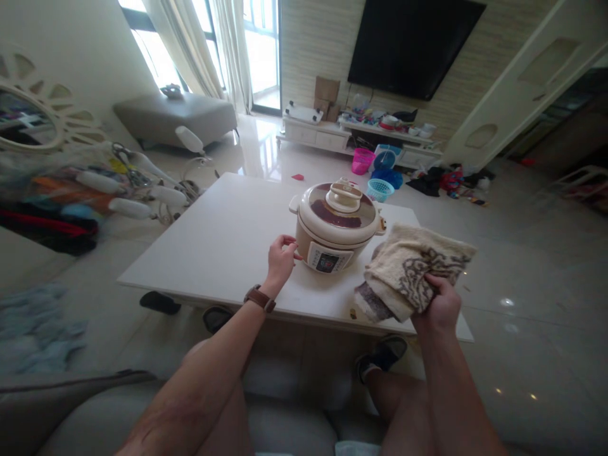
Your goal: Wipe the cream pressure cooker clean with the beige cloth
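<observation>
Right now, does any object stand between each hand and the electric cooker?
Nothing visible stands between the left hand and the electric cooker; that hand is right beside the cooker's body, though I cannot tell whether it touches. Between the right hand and the cooker is the patterned cloth, which that hand holds.

Right hand (443,303) holding cloth (403,263), lidded cooker (335,229)

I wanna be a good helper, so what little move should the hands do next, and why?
I'd probably bring the cloth against the cooker: the right hand grips it bunched just beside the cooker, and the left hand is close to the cooker's other side, perhaps able to steady it.
</observation>
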`<state>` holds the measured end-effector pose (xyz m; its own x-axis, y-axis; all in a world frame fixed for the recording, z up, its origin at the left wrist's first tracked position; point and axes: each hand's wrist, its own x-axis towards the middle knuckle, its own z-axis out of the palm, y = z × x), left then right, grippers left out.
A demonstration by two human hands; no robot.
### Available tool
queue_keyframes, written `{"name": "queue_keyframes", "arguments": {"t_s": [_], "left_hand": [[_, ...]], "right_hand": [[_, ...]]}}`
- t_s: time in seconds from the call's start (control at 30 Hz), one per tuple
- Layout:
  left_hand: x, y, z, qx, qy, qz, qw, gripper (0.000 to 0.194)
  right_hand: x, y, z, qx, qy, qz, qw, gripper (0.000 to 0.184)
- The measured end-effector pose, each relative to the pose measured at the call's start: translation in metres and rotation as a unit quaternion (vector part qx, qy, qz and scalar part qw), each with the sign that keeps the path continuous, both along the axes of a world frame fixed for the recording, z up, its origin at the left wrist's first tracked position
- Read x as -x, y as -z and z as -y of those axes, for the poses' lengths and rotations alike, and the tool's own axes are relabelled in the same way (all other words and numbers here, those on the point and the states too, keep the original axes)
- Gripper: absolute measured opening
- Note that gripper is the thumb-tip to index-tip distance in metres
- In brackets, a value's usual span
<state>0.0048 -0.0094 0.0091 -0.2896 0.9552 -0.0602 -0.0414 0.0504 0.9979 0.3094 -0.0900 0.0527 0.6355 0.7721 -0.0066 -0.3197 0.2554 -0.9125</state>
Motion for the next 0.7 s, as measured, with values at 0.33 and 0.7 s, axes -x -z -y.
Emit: {"name": "queue_keyframes", "arguments": {"t_s": [0.33, 0.7], "left_hand": [[0.001, -0.003, -0.007, 0.035, 0.006, 0.053, 0.998, 0.01], [0.01, -0.008, -0.008, 0.056, 0.022, 0.097, 0.993, 0.014]], "right_hand": [[0.089, -0.01, -0.075, 0.005, -0.082, 0.584, 0.808, 0.055], [0.046, 0.02, -0.133, 0.0, -0.004, 0.465, 0.886, 0.062]]}}
